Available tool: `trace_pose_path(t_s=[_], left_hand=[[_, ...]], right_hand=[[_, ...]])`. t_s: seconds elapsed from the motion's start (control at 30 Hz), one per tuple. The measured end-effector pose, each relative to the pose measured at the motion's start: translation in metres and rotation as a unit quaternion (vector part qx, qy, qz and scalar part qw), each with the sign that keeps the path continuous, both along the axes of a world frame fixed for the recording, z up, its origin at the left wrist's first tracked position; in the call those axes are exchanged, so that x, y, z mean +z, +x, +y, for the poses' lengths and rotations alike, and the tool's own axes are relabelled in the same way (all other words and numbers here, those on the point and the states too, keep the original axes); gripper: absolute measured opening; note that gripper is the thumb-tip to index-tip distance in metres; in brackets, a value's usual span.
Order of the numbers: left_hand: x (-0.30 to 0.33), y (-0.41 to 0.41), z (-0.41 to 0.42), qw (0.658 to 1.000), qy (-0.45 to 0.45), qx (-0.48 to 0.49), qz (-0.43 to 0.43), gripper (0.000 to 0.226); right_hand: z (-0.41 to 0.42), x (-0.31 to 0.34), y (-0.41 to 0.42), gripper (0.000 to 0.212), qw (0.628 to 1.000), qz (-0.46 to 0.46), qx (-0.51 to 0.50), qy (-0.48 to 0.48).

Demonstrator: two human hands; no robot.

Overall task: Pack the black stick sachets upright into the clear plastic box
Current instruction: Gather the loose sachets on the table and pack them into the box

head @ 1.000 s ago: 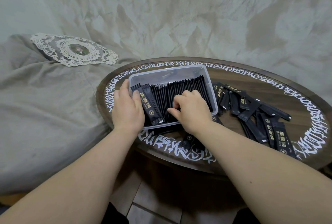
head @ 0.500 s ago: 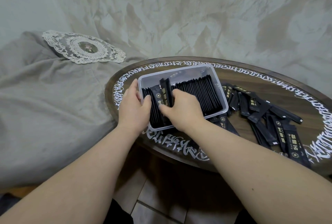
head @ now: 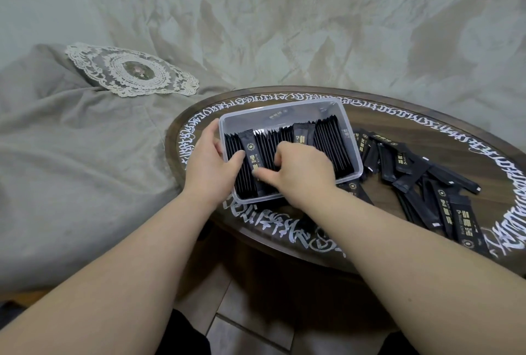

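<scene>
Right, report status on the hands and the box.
Left hand grips the box at its left wall. Right hand is in the box, fingers curled on the packed sachets. Loose sachets lie on the table to the right.

Clear plastic box (head: 284,109), glossy wooden table (head: 398,115), lace doily (head: 131,72).

Lace doily (head: 132,75) lies on grey cloth (head: 71,155).
</scene>
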State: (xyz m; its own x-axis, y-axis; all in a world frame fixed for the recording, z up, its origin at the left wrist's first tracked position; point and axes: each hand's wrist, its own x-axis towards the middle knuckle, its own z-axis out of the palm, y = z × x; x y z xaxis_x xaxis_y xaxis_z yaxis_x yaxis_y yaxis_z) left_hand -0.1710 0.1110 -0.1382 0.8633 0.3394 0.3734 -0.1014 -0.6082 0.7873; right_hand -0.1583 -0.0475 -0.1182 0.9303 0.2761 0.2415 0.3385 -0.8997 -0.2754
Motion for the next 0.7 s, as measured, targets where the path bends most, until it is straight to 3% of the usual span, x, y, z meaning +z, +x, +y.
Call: trace_pose_path(t_s=[0.17, 0.33, 0.47, 0.6, 0.7], left_hand=[[-0.003, -0.001, 0.003, 1.0, 0.009, 0.009, 0.005, 0.063], [-0.002, 0.0, 0.002, 1.0, 0.016, 0.01, 0.009, 0.064], [0.0, 0.0, 0.002, 1.0, 0.02, 0.008, 0.009, 0.068], [0.0, -0.001, 0.0, 1.0, 0.019, 0.007, 0.011, 0.068], [0.001, -0.002, 0.001, 1.0, 0.017, 0.012, 0.007, 0.06]], right_hand=[[0.014, -0.002, 0.0, 0.042, 1.0, -0.004, 0.009, -0.016], [0.01, -0.002, -0.002, 0.03, 0.998, 0.007, 0.023, 0.051], [-0.013, 0.001, 0.012, 0.04, 0.987, -0.004, -0.054, 0.151], [-0.036, 0.0, 0.018, 0.04, 0.977, -0.028, -0.107, 0.182], [-0.029, 0.001, 0.011, 0.033, 0.985, -0.073, -0.049, 0.149]])
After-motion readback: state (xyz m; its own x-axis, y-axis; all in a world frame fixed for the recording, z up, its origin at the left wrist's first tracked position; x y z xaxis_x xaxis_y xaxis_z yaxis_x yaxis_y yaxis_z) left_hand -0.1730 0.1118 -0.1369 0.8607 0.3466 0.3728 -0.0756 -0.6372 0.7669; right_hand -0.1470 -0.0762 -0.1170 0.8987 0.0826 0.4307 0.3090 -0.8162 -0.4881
